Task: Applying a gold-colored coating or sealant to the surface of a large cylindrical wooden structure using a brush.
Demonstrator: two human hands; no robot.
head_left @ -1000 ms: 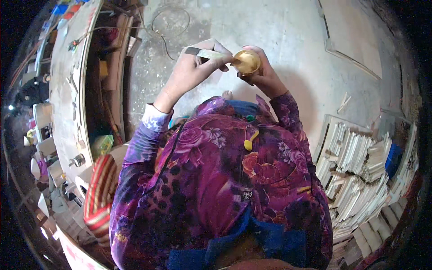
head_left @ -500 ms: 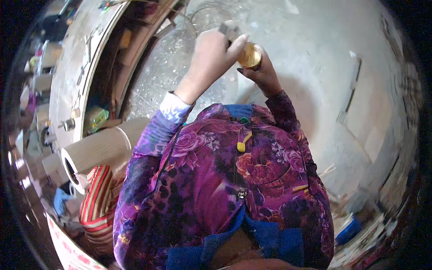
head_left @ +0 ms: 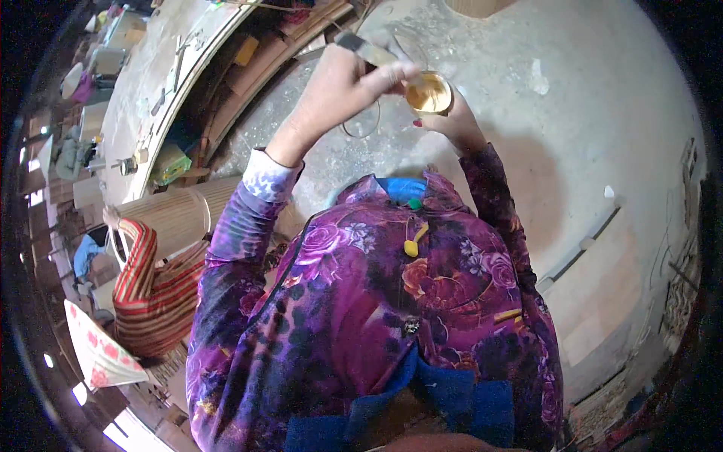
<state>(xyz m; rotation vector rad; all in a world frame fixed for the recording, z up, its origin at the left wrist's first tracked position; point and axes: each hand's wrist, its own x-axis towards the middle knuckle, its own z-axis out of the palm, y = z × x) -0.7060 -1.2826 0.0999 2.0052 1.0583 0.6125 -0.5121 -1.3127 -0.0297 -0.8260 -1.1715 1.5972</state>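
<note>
My right hand (head_left: 459,124) is wrapped round a small round cup (head_left: 444,108) with its open top tilted toward me. Yellow-cream paste (head_left: 428,94) coats the inside of this cup. Just left of the rim, my left hand (head_left: 350,90) is closed on a flat tool (head_left: 376,54) with a dark end and a pale section; blur hides its exact kind. The left fingertips are close to the cup's edge, and whether they touch it I cannot tell. Both hands are held out in front of my purple flowered jacket, above the concrete floor.
A long curved workbench (head_left: 162,83) with scattered tools runs along the left, with boards (head_left: 233,113) beside it. Below lies a large ribbed cylinder (head_left: 177,215). Another person in a striped red top (head_left: 162,301) is close at lower left. A dark strip (head_left: 584,245) lies on the right floor.
The whole view has shifted. My left hand has turned, showing more of the flat tool, and the cup's opening faces me more. The other person's arm now reaches up by the cylinder.
</note>
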